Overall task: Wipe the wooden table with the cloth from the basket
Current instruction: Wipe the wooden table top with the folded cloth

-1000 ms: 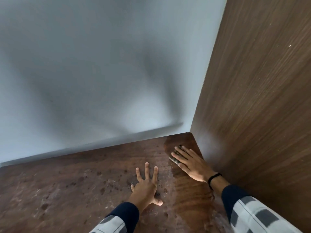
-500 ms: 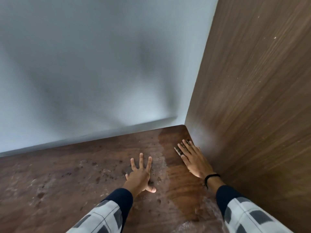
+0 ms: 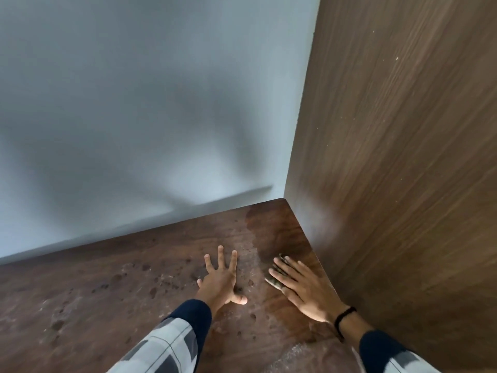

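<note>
Left hand [image 3: 220, 281] splayed flat; right hand [image 3: 302, 290] apparently flat too.

A plain indoor room corner: painted wall [image 3: 134, 103], wood-grain panel [image 3: 403, 157], stained wooden table [image 3: 94, 292].

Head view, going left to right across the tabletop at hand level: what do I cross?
Spotted, dusty stretch of the wooden table → left hand, flat on the wood → right hand, pressing the cloth flat → black wristband → wooden side panel.
</note>
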### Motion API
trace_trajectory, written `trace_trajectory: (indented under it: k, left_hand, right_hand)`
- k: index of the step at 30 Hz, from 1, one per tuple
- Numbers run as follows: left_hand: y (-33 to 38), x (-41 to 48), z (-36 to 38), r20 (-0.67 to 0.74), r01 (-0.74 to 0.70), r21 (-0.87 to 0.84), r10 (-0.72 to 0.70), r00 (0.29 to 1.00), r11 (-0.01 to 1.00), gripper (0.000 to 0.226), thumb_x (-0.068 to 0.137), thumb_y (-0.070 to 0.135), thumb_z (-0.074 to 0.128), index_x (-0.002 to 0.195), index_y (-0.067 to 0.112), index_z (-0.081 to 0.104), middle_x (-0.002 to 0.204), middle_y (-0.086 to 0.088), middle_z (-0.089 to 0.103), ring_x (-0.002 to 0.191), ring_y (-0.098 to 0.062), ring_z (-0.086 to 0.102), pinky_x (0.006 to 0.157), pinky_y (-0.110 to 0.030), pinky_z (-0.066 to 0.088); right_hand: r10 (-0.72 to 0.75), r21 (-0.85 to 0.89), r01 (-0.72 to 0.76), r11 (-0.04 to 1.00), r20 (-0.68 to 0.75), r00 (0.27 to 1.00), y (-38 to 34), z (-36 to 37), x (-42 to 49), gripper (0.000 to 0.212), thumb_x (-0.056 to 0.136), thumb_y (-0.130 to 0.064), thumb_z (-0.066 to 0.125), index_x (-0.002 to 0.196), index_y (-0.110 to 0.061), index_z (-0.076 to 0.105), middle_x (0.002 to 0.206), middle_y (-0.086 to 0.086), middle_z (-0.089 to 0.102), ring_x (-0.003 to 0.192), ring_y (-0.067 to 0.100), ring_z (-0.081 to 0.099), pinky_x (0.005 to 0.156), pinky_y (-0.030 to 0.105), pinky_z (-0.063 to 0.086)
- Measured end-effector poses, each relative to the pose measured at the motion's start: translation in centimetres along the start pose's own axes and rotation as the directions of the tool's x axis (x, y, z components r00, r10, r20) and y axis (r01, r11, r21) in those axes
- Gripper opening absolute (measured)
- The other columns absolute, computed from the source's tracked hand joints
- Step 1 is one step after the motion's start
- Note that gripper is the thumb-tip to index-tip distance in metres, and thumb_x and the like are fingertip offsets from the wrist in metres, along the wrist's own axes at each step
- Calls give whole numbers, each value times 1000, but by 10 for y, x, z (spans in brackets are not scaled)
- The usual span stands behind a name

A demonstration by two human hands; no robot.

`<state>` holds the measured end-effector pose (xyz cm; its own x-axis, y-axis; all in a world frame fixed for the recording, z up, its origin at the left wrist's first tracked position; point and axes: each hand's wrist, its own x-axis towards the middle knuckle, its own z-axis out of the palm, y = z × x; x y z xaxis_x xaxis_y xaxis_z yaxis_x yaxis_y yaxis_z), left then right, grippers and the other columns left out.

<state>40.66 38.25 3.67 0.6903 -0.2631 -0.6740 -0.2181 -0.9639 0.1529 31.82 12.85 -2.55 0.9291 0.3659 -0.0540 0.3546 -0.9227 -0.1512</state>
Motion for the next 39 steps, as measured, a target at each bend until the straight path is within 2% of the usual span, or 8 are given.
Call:
trace_trajectory:
  k: [5, 11, 16, 20, 23, 30, 34, 39]
  left_hand:
    - [-3, 0, 3, -35, -11, -35, 10, 999, 999, 128, 80, 45, 80, 154, 30, -23, 153, -4, -45, 142, -45, -32, 113, -72, 18]
    - [-2, -5, 7, -65, -19, -52, 15, 998, 998, 121, 83, 41, 78, 156, 30, -19, 156, -5, -41, 145, -43, -28, 113, -71, 15]
    - [21, -30, 24, -101, -2, -37, -2, 995, 999, 116, 84, 44, 76, 158, 28, -12, 162, -4, -29, 149, -44, -18, 113, -70, 22]
    - [42, -52, 49, 55, 15, -73, -11, 998, 997, 138, 71, 46, 87, 155, 30, -22, 156, -2, -41, 144, -46, -28, 112, -72, 20]
    - [45, -62, 57, 16, 13, -45, -12, 1000, 999, 141, 71, 42, 88, 154, 28, -25, 155, -5, -43, 142, -47, -31, 111, -72, 20]
    - [52, -65, 53, 30, 45, -61, -43, 999, 997, 140, 72, 37, 88, 153, 28, -26, 154, -3, -43, 142, -47, -32, 112, -72, 18]
    - [53, -65, 53, 15, 57, -55, -56, 998, 997, 140, 71, 39, 88, 154, 29, -25, 155, -2, -42, 143, -46, -30, 111, -72, 20]
    - [52, -63, 53, 8, 57, -49, -57, 998, 997, 140, 71, 39, 88, 154, 29, -24, 156, -2, -41, 144, -46, -28, 112, -71, 21]
  right_hand:
    - [405, 114, -399, 910, -37, 914, 4, 1, 22, 55, 103, -47, 14, 157, -40, 9, 166, -11, 0, 155, 16, 6, 124, 50, 17]
    - [10, -1, -10, 1000, 34, 999, -2, -3, -2, 53, 108, -46, 24, 159, -43, 10, 167, -17, -1, 155, 11, -2, 121, 36, 3]
    - [365, 80, -366, 927, 27, 931, -3, -3, 2, 54, 103, -50, 12, 156, -45, 5, 165, -14, -5, 154, 13, 0, 124, 44, 12]
    - [200, 0, -200, 980, 67, 978, -10, 4, -17, 58, 104, -47, 30, 159, -39, 13, 167, -10, 15, 154, 15, 14, 117, 37, 12]
    - [47, -22, -45, 999, 151, 987, 7, -12, -31, 56, 105, -49, 20, 159, -44, 4, 166, -19, -8, 154, 9, -10, 121, 34, 2]
    - [190, 89, -198, 976, 88, 978, -23, 3, -40, 55, 104, -44, 29, 158, -35, 25, 165, -6, 22, 150, 21, 26, 116, 41, 20]
    - [126, 32, -130, 991, 112, 986, 3, -11, -48, 55, 104, -48, 17, 158, -45, 4, 165, -17, -10, 153, 11, -9, 124, 39, 2]
    - [229, 147, -232, 962, 42, 973, -19, 5, -58, 54, 102, -42, 33, 156, -38, 29, 164, -7, 21, 149, 19, 30, 121, 42, 25]
